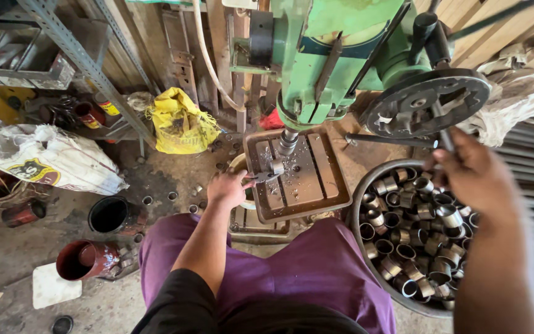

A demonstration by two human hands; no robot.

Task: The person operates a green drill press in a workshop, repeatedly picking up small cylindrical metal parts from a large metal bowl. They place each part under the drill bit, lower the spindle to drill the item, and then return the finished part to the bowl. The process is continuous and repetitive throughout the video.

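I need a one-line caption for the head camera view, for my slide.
Seated at a green drill press, the left hand steadies a small metal piece under the spindle; the right hand grips the feed handle.

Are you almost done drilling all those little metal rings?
Done: can't tell; the rings in the round basin look alike, and a few lie loose on the floor. In hand: the left hand holds a piece on the drill table under the bit; the right hand grips the feed handle. Left: possibly that full basin.
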